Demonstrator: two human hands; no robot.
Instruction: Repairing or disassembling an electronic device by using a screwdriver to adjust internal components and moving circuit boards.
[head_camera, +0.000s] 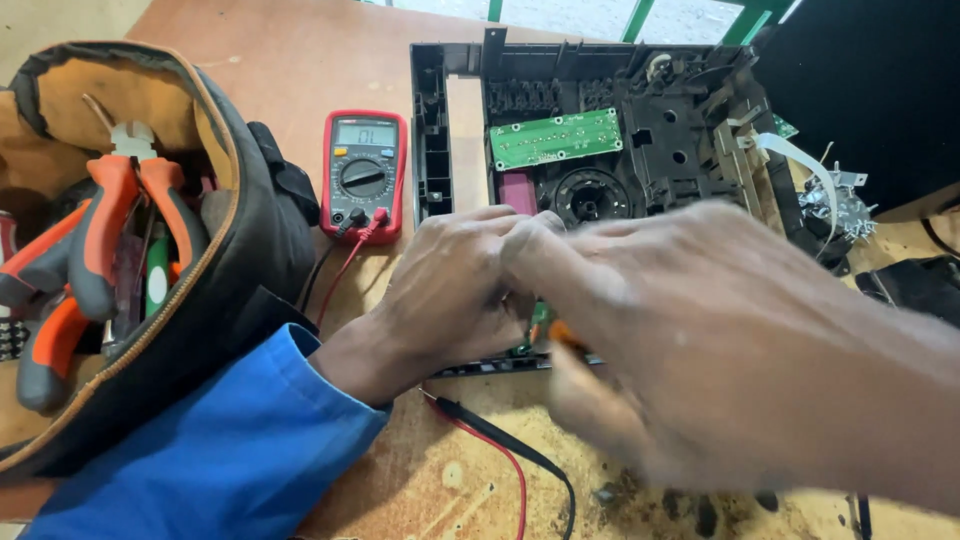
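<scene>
Orange-handled tool (562, 335) pinched in my right hand (700, 340); left hand (455, 290) curled shut against the black chassis (640, 130), its hold hidden.

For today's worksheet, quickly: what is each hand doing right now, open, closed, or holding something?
Left hand: curled closed, resting on the black device chassis; what it grips is hidden.
Right hand: blurred, fingers pinched on a small orange-tipped tool; kind unclear.

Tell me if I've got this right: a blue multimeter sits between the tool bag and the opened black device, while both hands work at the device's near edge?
Not quite. The multimeter is red, not blue; the head view shows that. It does sit between the tool bag and the opened black device, with the left hand and right hand at its near edge.
</scene>
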